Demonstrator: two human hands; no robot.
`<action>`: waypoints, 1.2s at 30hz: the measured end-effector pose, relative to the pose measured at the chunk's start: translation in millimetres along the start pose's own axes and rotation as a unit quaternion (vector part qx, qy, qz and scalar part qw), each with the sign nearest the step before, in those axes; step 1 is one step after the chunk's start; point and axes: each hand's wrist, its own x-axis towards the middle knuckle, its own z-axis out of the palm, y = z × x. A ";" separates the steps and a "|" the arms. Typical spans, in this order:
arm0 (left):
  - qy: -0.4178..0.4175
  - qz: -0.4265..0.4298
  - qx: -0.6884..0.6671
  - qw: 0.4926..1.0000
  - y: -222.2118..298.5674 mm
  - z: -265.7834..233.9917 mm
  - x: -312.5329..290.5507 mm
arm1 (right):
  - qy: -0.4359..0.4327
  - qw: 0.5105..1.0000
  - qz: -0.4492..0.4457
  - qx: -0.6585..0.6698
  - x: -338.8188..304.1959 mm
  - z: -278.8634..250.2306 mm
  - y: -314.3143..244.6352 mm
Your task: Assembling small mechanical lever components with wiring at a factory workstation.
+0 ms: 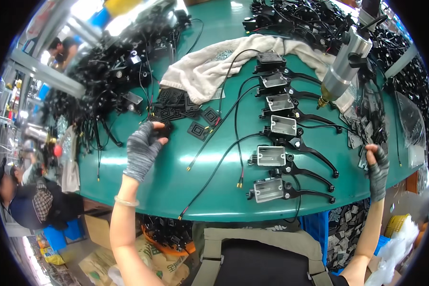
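My left hand [145,148], in a grey fingerless glove, is at the near edge of a heap of square black rubber gaskets [176,102]. Its thumb and forefinger curve around a dark piece that looks like one of these gaskets. My right hand [378,172], gloved alike, reaches a pile of flat dark and grey plates [362,128]; its fingers are curled, and what they grip is hidden. Between my hands, several black brake lever assemblies [270,156] stand in a column, their rectangular reservoirs facing up. The farthest assembly [270,58] has a dark ribbed piece over its reservoir.
A silver power screwdriver [341,69] hangs over the table's right side. A cream towel [195,76] lies behind the assemblies. Thin black cables [233,112] trail across the green tabletop [214,186]. Heaps of black parts [300,19] line the back. A blue crate [315,233] stands below the edge.
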 end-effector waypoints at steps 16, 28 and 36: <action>-0.006 -0.016 -0.055 0.998 -5.0 12.0 12.9 | -0.132 0.916 -0.194 -0.325 -17.0 -2.0 -9.7; 0.011 0.089 0.142 0.986 -10.9 -11.9 9.7 | -0.114 0.917 -0.198 -0.328 0.6 18.4 -2.5; 0.001 0.076 0.198 0.977 -6.3 6.3 16.9 | -0.149 0.836 -0.349 -0.397 16.0 -45.7 52.6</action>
